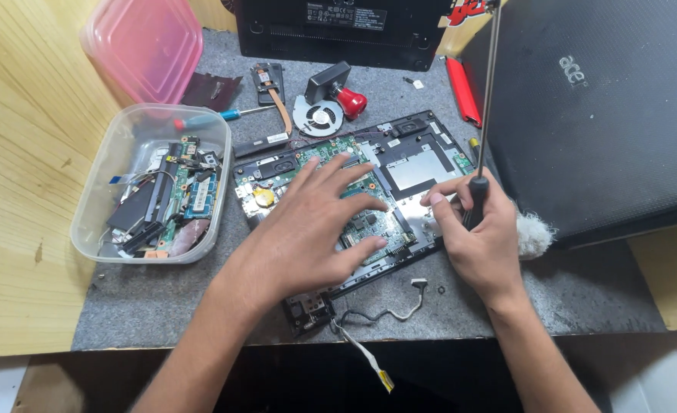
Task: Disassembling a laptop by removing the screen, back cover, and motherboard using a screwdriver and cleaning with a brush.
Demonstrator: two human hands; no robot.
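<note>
Head view, items placed relative to the opened laptop base (400,164) lying at the middle of the grey mat (201,294) on the table.

Left hand (315,229): released, fingers spread flat, palm down on the green board (369,222) inside the base; grasps nothing.

Right hand (480,237): clenched around the black handle of a screwdriver (485,99), at the base's right edge. The shaft stands nearly upright, running up past the frame's top. The thumb and forefinger tips touch the silver plate (423,210) in the base.

Coin cell (263,197): yellow disc on the board, just left of the left hand's fingers.

Clear tub (101,176): left of the base, holding small circuit boards, memory sticks and flat cables.

Pink tub (143,46): beyond the clear tub, upturned, far left of the base.

Fan (318,116): round, grey, just beyond the base; a red-headed tool (350,101) lies touching it on the right.

Second screwdriver (208,118): red and blue handle, beyond the base to the left, its handle over the clear tub's rim.

Closed black laptop (606,107): right of the base, lid up. A white tuft (533,233) shows at its near edge, beside the right hand.

Another black laptop underside (338,30): beyond the base at the frame's top.

Loose cable (388,310): near side of the base, ending in a flat ribbon (369,359) that hangs over the table edge.
</note>
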